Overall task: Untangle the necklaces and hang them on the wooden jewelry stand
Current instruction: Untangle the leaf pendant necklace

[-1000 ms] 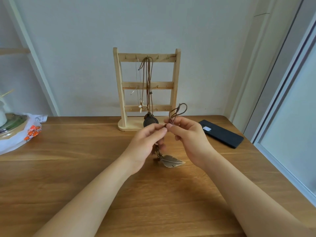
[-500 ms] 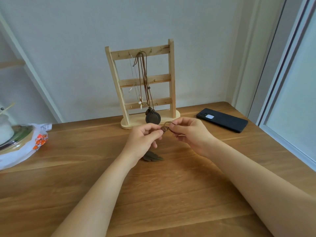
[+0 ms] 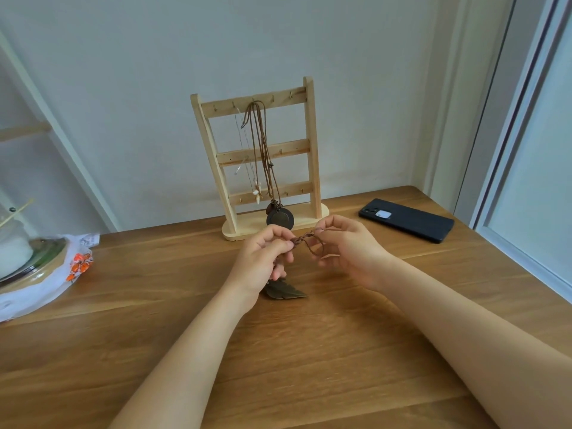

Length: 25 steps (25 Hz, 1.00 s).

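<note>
A wooden jewelry stand (image 3: pixel 312 144) with three hooked rails stands at the back of the table. On its top rail hang a brown cord necklace with a round dark pendant (image 3: pixel 280 217) and a thin pale necklace with a small white charm (image 3: pixel 257 193). In front of the stand, my left hand (image 3: pixel 263 258) and my right hand (image 3: pixel 349 249) each pinch a twisted brown cord (image 3: pixel 305 236) stretched between them. A loop of it droops by my right fingers. Its bronze leaf pendant (image 3: pixel 286 291) lies on the table under my left hand.
A black phone (image 3: pixel 407 219) lies at the right back of the wooden table (image 3: pixel 309 351). At the left edge sits a white plastic bag with orange print (image 3: pixel 79 263) around a glass-lidded dish (image 3: pixel 21 258). A window frame runs along the right side.
The view tilted and the stand now appears farther left. My hands drew slightly apart, pulling the twisted cord out between them. The leaf pendant dropped from hanging to resting on the table.
</note>
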Each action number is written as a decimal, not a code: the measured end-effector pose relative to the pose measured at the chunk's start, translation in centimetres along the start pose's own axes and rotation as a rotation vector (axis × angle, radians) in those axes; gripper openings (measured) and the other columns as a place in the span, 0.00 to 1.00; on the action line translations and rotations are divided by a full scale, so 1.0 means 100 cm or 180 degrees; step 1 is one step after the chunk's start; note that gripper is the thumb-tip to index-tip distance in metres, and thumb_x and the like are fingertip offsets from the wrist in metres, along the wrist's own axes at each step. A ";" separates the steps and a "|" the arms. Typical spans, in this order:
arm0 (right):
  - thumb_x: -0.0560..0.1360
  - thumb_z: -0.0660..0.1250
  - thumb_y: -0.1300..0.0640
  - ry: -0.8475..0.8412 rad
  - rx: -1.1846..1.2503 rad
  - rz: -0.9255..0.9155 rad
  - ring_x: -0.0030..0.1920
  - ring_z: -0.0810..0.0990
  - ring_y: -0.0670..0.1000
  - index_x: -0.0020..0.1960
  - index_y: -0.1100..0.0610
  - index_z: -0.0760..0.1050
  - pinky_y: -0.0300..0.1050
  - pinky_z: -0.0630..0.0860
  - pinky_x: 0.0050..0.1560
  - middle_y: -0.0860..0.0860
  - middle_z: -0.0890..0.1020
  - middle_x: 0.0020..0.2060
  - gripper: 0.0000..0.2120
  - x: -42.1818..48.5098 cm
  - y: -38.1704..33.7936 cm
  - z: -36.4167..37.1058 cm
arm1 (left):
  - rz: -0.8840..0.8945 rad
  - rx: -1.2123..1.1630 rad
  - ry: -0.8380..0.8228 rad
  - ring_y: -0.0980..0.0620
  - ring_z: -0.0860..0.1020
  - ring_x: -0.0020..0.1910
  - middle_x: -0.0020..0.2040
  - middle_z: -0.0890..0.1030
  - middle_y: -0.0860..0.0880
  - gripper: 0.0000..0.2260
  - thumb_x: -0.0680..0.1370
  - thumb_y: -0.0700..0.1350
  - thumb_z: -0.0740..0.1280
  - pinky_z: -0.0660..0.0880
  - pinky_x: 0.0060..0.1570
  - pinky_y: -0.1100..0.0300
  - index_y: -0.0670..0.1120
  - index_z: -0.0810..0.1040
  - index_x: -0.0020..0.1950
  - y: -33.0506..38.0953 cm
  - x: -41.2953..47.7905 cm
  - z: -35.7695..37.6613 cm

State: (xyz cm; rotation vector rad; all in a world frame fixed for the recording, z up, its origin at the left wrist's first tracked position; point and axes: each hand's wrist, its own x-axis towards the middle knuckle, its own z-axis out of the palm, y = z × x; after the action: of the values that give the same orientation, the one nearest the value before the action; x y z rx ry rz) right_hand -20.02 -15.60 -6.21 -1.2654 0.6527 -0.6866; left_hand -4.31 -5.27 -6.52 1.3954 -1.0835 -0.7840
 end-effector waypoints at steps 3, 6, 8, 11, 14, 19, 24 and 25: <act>0.79 0.64 0.69 -0.0110 0.0026 -0.0236 0.36 0.79 0.51 0.46 0.59 0.76 0.45 0.78 0.37 0.56 0.81 0.40 0.07 0.000 0.000 -0.002 | -0.0128 -0.0288 0.0052 0.52 0.66 0.24 0.34 0.76 0.47 0.08 0.82 0.37 0.60 0.70 0.33 0.58 0.45 0.76 0.47 -0.001 0.002 -0.002; 0.78 0.61 0.71 -0.0193 0.0203 -0.0151 0.37 0.80 0.53 0.50 0.60 0.77 0.46 0.79 0.38 0.58 0.81 0.42 0.10 0.001 -0.001 -0.003 | -0.0142 -0.0329 0.0037 0.53 0.65 0.25 0.33 0.74 0.49 0.09 0.82 0.40 0.61 0.69 0.35 0.57 0.47 0.75 0.43 -0.001 0.002 -0.003; 0.78 0.60 0.68 -0.0308 0.0305 -0.0103 0.41 0.80 0.54 0.57 0.61 0.78 0.48 0.79 0.41 0.58 0.82 0.44 0.12 0.002 -0.002 -0.003 | -0.0093 -0.0225 -0.0007 0.53 0.64 0.26 0.32 0.72 0.50 0.11 0.83 0.42 0.63 0.69 0.36 0.57 0.48 0.77 0.40 -0.002 0.002 -0.002; 0.77 0.67 0.68 -0.0401 -0.0177 -0.0440 0.42 0.79 0.52 0.57 0.59 0.81 0.46 0.78 0.43 0.53 0.80 0.43 0.11 0.002 0.000 -0.003 | -0.0068 -0.0193 -0.0031 0.54 0.64 0.26 0.31 0.70 0.52 0.13 0.83 0.43 0.63 0.69 0.36 0.59 0.50 0.78 0.39 -0.002 0.003 -0.002; 0.75 0.71 0.69 -0.0423 -0.0555 -0.0642 0.37 0.79 0.50 0.51 0.60 0.82 0.43 0.75 0.38 0.52 0.82 0.38 0.07 0.001 0.002 -0.003 | -0.0005 -0.0066 -0.0018 0.56 0.65 0.27 0.32 0.69 0.52 0.12 0.82 0.44 0.64 0.70 0.37 0.61 0.51 0.80 0.39 -0.001 0.002 -0.002; 0.74 0.70 0.70 -0.0662 -0.1204 -0.0498 0.36 0.79 0.49 0.51 0.62 0.81 0.41 0.75 0.36 0.53 0.82 0.37 0.08 -0.003 0.004 -0.001 | 0.0136 0.0009 0.0112 0.55 0.70 0.31 0.38 0.76 0.54 0.05 0.82 0.45 0.66 0.71 0.42 0.58 0.49 0.79 0.47 -0.005 0.002 0.000; 0.77 0.69 0.62 -0.0771 -0.0957 -0.0346 0.40 0.80 0.52 0.46 0.59 0.81 0.45 0.75 0.43 0.53 0.82 0.38 0.03 -0.005 0.002 0.002 | 0.0190 0.0029 0.0035 0.58 0.76 0.36 0.40 0.81 0.54 0.03 0.82 0.44 0.67 0.73 0.37 0.62 0.47 0.80 0.52 -0.007 0.002 0.000; 0.77 0.69 0.61 -0.0724 -0.0903 -0.0324 0.40 0.80 0.51 0.45 0.58 0.81 0.46 0.74 0.44 0.52 0.82 0.38 0.03 -0.005 0.001 0.002 | 0.0196 0.0039 -0.0020 0.57 0.76 0.38 0.40 0.81 0.54 0.03 0.82 0.44 0.67 0.73 0.37 0.62 0.47 0.80 0.52 -0.007 0.002 0.000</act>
State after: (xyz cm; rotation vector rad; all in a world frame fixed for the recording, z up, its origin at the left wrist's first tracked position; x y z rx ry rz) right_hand -20.18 -15.11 -6.28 -1.6218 0.5119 -0.5343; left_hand -4.07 -5.52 -7.20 1.3643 -1.1325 -0.7390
